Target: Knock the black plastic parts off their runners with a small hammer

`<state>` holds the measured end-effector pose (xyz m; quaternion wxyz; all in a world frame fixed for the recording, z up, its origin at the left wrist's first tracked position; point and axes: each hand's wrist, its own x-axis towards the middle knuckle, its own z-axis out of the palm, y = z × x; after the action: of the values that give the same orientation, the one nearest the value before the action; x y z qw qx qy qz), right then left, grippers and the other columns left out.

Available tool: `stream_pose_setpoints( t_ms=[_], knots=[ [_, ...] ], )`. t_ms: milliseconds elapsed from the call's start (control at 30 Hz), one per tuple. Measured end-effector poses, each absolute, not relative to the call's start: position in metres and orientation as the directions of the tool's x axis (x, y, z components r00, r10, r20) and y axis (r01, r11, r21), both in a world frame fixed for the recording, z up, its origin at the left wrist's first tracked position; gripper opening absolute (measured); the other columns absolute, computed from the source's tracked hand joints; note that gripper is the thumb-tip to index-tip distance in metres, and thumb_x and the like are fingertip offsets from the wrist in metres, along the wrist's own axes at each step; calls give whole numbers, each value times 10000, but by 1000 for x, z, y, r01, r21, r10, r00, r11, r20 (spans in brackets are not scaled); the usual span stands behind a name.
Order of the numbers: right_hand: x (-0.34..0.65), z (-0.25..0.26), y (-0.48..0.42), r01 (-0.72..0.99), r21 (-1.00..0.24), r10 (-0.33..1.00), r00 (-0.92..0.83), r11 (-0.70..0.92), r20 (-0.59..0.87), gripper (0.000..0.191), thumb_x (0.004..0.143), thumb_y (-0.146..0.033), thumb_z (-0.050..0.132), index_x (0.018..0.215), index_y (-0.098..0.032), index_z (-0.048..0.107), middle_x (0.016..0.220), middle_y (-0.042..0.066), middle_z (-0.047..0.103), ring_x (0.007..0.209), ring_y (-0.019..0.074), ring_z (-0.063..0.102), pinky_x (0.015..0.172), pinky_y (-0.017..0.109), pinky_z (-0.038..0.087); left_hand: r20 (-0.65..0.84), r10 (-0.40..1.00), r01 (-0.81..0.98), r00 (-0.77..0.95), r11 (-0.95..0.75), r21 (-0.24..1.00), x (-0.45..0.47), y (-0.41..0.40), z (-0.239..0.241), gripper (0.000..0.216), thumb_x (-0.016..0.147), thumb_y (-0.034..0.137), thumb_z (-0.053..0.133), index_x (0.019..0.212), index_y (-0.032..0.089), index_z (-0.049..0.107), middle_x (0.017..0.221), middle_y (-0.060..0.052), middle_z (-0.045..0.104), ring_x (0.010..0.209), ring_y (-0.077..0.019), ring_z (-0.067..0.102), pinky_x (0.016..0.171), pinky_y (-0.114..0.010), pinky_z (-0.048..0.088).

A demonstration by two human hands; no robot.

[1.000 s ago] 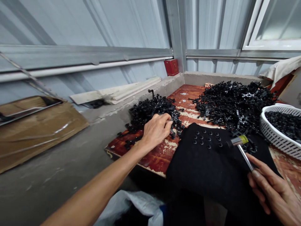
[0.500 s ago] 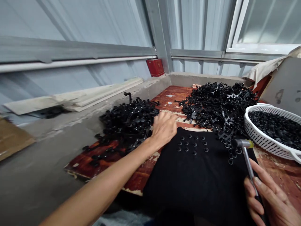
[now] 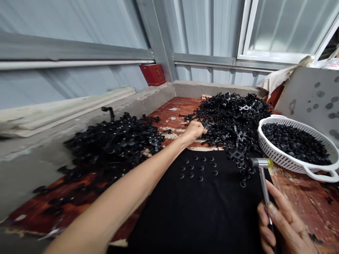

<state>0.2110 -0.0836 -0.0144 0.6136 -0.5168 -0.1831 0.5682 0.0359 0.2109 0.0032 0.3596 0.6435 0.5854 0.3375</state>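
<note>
My left hand (image 3: 194, 131) reaches to the left edge of the far pile of thin black jointed parts (image 3: 225, 116). Its fingers are curled together there, and what they pinch is hidden. In my right hand (image 3: 284, 218) is a small hammer (image 3: 265, 190), gripped by the handle, its grey and yellow two-faced head raised over the right side of a black cloth (image 3: 196, 215). Small round black caps (image 3: 201, 168) stand in rows on the cloth. More caps (image 3: 243, 172) lie clustered below the hammer head and the pile.
Another heap of black jointed parts (image 3: 116, 141) covers the left of the worn red-brown board (image 3: 174, 106). On the right stands a white slotted basket (image 3: 272, 146) of small black pieces. A red box (image 3: 153, 74) sits on the ledge in the corner. A grey panel (image 3: 312, 95) leans behind the basket.
My left hand has gone from beside the left heap to the edge of the far pile. The view has turned to the right. My right hand still holds the hammer.
</note>
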Motion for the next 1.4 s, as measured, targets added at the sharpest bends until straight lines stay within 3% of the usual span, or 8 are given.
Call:
stream_pose_setpoints(
  t_ms=[267,400,533,733,800,967,1133,1400],
  knots=[
    [210,-13,-83,-506,-857,923,276,-99,-270,625,787,-443,743,1330,-309,466,676,-46,554,449,62,412,320,140,388,-111,897,166,428,42,985,51,134,39,205,657,117,680,746,176,506,555,38,552,532,-116,582,533,-245,470],
    [212,-16,-85,-507,-859,934,272,-64,-230,573,813,-410,727,1314,-300,473,688,-52,544,454,53,405,324,128,391,-186,839,10,511,210,978,40,100,44,289,585,116,692,803,169,511,662,28,601,556,-102,575,540,-248,492],
    [218,-24,-86,-464,-882,958,209,-81,-198,442,835,-403,703,1213,-242,542,645,-70,485,435,42,377,319,126,395,-276,799,-24,535,340,940,14,74,43,397,533,139,717,882,180,531,729,36,601,591,-99,566,567,-277,527],
    [209,-16,-74,-308,-935,981,24,-176,-193,302,830,-460,683,871,-219,505,638,-93,460,399,27,353,295,119,375,-241,820,28,520,265,964,0,27,36,296,592,218,725,795,179,513,612,50,569,538,-100,576,539,-236,488],
    [197,-4,-65,-240,-957,986,-13,-164,-166,317,827,-478,671,921,-227,501,686,-82,498,407,30,364,291,120,366,-239,806,47,542,255,966,3,11,32,282,609,239,719,795,180,515,585,52,562,514,-98,573,528,-225,471],
    [167,16,-46,-41,-984,980,-106,-175,-170,307,814,-449,642,938,-186,543,466,-140,355,321,34,296,276,127,302,-283,787,22,548,325,946,4,-14,21,266,582,239,719,761,168,536,698,36,583,518,-78,575,533,-211,454],
    [150,12,-42,-17,-977,961,-186,-212,-205,256,786,-413,631,813,-167,567,484,-116,404,300,23,296,261,136,256,-328,786,5,524,383,924,-11,-22,16,283,555,216,725,749,171,524,664,44,565,512,-78,570,527,-204,456],
    [139,5,-41,-11,-964,952,-162,-265,-259,232,736,-388,641,746,-186,526,510,-104,440,326,27,297,260,142,288,-453,744,-40,491,539,841,-31,-21,10,397,583,412,779,791,181,532,559,24,575,493,-109,558,457,-216,485]
  ],
)
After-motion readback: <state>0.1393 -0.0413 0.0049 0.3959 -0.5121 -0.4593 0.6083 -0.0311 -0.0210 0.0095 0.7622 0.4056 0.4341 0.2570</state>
